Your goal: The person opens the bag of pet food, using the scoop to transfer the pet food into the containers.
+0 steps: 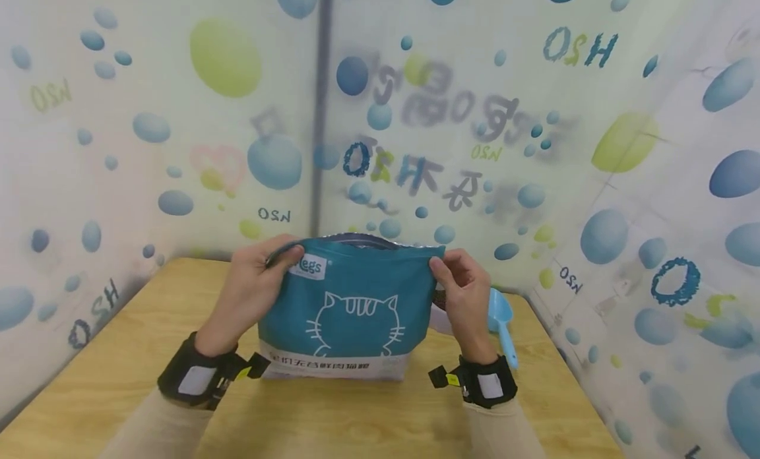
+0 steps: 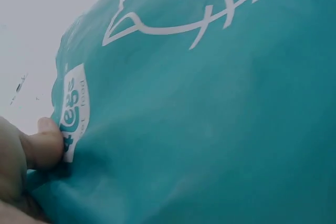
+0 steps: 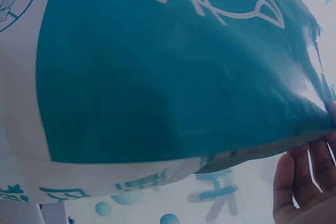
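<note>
A teal and white cat food bag [image 1: 356, 314] with a line drawing of a cat stands upright on the table in the head view, its top edge parted a little. My left hand [image 1: 252, 284] pinches the bag's upper left corner, thumb in front beside the white label. At the upper right corner, my right hand [image 1: 466, 294] pinches the edge between thumb and fingers. The left wrist view shows the thumb [image 2: 46, 142] pressed against the bag's teal side. Several fingers [image 3: 286, 179] appear beside the bag's edge in the right wrist view. What lies inside the bag is hidden.
Behind the bag's right side, a pale container [image 1: 439, 322] with dark brown contents is partly hidden. A light blue scoop [image 1: 501, 310] lies right of my right hand on the wooden table [image 1: 119, 360]. Walls printed with dots [image 1: 225, 57] enclose the table's back and sides.
</note>
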Demonstrator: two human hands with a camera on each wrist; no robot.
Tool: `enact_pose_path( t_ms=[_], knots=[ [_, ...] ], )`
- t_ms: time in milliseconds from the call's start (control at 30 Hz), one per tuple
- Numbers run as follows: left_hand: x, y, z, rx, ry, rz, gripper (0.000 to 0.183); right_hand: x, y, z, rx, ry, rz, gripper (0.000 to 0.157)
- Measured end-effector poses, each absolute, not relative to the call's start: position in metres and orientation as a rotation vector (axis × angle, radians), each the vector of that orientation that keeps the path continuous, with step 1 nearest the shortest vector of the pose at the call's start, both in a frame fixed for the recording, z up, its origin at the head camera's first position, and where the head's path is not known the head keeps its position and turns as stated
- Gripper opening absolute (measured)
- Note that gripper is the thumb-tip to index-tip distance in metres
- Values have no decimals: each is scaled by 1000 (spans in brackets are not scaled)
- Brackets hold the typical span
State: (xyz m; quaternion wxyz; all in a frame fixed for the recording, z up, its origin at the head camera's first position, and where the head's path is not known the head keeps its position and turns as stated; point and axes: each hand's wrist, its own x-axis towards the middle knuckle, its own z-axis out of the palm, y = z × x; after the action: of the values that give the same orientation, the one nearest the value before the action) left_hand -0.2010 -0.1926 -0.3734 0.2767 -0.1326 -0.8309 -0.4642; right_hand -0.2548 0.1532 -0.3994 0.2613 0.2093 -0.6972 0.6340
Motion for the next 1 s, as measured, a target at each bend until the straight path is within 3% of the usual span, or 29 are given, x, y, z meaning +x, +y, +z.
enact_pose_path(
  t_ms=[267,1000],
  knots=[
    [-198,-197,-365,-317,-2115,-1283,23,-257,150,-394,681,-1962,1761,20],
    [-197,-208,-365,-248,-2084,-1214,14,-244,146,-390,571,-1854,1791,10]
  ],
)
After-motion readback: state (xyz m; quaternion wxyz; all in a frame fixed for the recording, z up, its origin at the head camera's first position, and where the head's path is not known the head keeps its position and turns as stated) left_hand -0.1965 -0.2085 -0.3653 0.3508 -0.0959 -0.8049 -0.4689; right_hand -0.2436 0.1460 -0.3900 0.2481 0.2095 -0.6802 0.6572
